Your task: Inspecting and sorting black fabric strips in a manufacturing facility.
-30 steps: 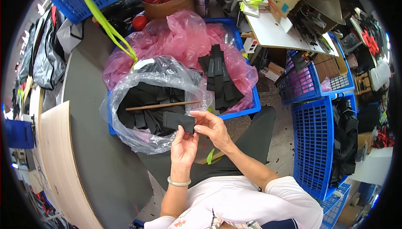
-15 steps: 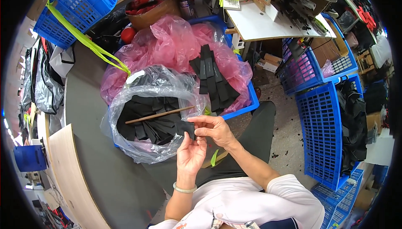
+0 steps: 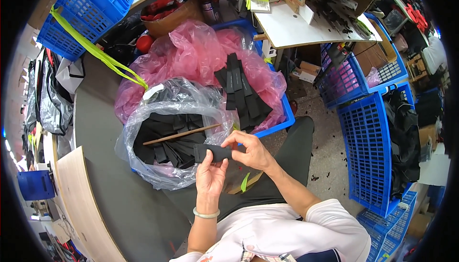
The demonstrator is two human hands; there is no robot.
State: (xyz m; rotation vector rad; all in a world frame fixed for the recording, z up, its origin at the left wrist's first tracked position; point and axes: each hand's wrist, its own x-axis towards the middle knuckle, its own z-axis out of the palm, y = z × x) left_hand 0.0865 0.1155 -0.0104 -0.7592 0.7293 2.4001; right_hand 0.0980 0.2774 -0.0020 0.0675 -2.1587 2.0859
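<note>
Just below the middle of the frame we hold a flat black strip (image 3: 213, 153) crosswise between both hands. Our left hand (image 3: 210, 178) comes up from below with its fingers closed on the strip's lower edge, and our right hand (image 3: 251, 149) pinches the strip's right end between thumb and fingers. We judge this to be the handling step on a single piece: it is out of the pile and being turned or checked before it goes anywhere.

Just left of the strip, the clear plastic bag (image 3: 143, 166) lies open with more black strips inside and a thin wooden stick (image 3: 181, 134) lying across them. Above, toward the upper middle, a second batch of black pieces (image 3: 239, 94) rests on pink plastic sheeting (image 3: 191, 56) that lines a blue crate (image 3: 282, 113).

The next move, as we read it, calls for a steady two-handed grip and a short carry to one of the two piles. Which pile, we cannot tell.
</note>
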